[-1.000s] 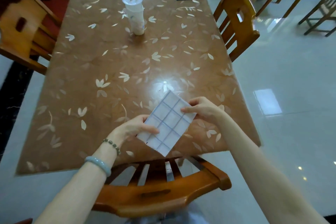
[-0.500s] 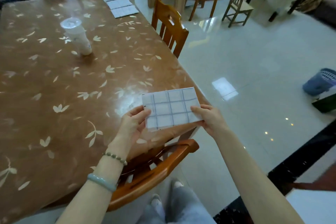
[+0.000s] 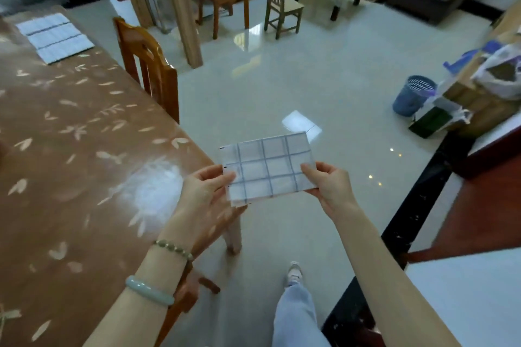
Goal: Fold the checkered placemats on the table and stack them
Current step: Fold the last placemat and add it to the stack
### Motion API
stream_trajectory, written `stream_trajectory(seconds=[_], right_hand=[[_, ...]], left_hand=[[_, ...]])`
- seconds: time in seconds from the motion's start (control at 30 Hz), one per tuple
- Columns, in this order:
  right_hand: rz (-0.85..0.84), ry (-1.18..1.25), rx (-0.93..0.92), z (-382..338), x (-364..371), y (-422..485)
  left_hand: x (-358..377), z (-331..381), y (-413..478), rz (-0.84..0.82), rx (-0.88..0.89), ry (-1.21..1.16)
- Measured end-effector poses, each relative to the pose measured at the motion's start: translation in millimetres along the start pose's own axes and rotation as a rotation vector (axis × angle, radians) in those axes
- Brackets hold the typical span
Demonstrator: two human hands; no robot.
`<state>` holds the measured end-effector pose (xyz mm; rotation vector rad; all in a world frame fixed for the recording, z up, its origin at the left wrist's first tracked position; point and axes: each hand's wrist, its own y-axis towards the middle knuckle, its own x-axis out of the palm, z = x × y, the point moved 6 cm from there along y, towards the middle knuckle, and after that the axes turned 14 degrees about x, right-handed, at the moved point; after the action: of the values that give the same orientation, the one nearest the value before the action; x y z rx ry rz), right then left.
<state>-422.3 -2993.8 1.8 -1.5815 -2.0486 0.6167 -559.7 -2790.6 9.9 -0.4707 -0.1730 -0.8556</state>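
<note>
**Folded mat held off the table's corner, the rest lying far ahead on the left**

The small white placemat with blue grid lines (image 3: 267,169), folded to a compact rectangle, hangs in the air between 2 hands, over the pale tiled floor (image 3: 282,87) just past the near corner of the brown leaf-patterned table (image 3: 70,149). The left hand (image 3: 207,191) pinches its left short edge, thumb on top. The right hand (image 3: 328,186) pinches the right short edge the same way. The mat's long axis runs from hand to hand, roughly level.

The 3 pale checkered placemats (image 3: 55,36) lie edge to edge at the table's far end, well apart from the held one, ahead and to the left. Whether they are folded is too blurred to tell. The left hand is the nearer to the table, so setting the mat down probably means a swing leftward over the table edge.

An orange wooden chair (image 3: 149,65) stands against that edge on the way. Right of it the floor is open as far as a blue waste basket (image 3: 413,96).
</note>
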Motion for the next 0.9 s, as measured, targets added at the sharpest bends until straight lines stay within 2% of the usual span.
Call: stream_trajectory(seconds=[0.17,0.4,0.63,0.9], right_hand=[[-0.014,-0.035,0.029,-55.2,-47.3,73.2],[-0.117,-0.103,0.069,-120.4,-64.4,155.6],[-0.211,-0.137,0.125,-164.2,-20.9,233.9],[-0.26,-0.266,0.152,-235.7,65.2,353.2]], left_hand=[[70.1,-9.2,65.0,0.07,0.089,0.155],[132.3,-5.5,124.6,0.201,0.126,0.14],[139.3,14.0,199.1,0.328,0.143,0.115],[134.8,50.5,336.0,0.434,0.149,-0.025]])
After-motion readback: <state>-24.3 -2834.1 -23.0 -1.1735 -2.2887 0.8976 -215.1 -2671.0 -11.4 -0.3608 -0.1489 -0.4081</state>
